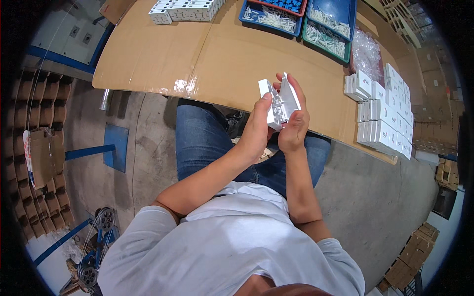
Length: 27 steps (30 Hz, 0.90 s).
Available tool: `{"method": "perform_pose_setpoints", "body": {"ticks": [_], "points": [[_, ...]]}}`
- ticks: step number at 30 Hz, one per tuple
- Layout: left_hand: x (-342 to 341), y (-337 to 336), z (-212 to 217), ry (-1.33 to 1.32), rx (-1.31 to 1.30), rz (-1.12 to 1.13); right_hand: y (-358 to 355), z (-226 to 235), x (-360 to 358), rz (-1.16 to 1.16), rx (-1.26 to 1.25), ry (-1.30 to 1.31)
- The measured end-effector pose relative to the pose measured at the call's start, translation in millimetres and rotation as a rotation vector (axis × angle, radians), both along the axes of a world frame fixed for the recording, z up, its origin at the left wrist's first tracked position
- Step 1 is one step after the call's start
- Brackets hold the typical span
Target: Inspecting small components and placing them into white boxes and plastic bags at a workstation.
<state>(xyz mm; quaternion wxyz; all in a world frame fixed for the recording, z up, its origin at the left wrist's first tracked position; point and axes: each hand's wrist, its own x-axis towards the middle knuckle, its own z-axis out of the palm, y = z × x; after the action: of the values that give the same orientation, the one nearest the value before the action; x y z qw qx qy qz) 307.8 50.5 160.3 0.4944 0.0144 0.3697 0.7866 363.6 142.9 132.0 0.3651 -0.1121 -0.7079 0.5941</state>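
Over the table's near edge, a small white box (263, 89) is held between both my hands, its lid or flap (292, 96) standing up on the right side. Something whitish and glossy (278, 104) shows inside; I cannot make out its kind. My left hand (257, 123) grips the box's left side, thumb along the upper edge. Around the flap and the lower right of the box curl the fingers of my right hand (295, 129).
Brown cardboard covers the table (222, 64). At the far side stand a blue tray (270, 22) and a green tray (326, 42) of small white parts, plus a bag of clear plastic (366, 52). White boxes are stacked at right (387, 121) and far left (185, 10).
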Motion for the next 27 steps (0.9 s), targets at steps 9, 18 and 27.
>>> {"method": "perform_pose_setpoints", "body": {"ticks": [9,18,27], "points": [[-19,-3,-5,-0.100,0.044,-0.103,19,8,3,0.048,-0.195,0.163],[-70,3,-95,0.531,-0.158,0.005,86,-62,25,-0.373,0.091,-0.254],[-116,12,-161,1.991,-0.746,0.134,90,-109,29,-0.349,0.662,-0.700]]}}
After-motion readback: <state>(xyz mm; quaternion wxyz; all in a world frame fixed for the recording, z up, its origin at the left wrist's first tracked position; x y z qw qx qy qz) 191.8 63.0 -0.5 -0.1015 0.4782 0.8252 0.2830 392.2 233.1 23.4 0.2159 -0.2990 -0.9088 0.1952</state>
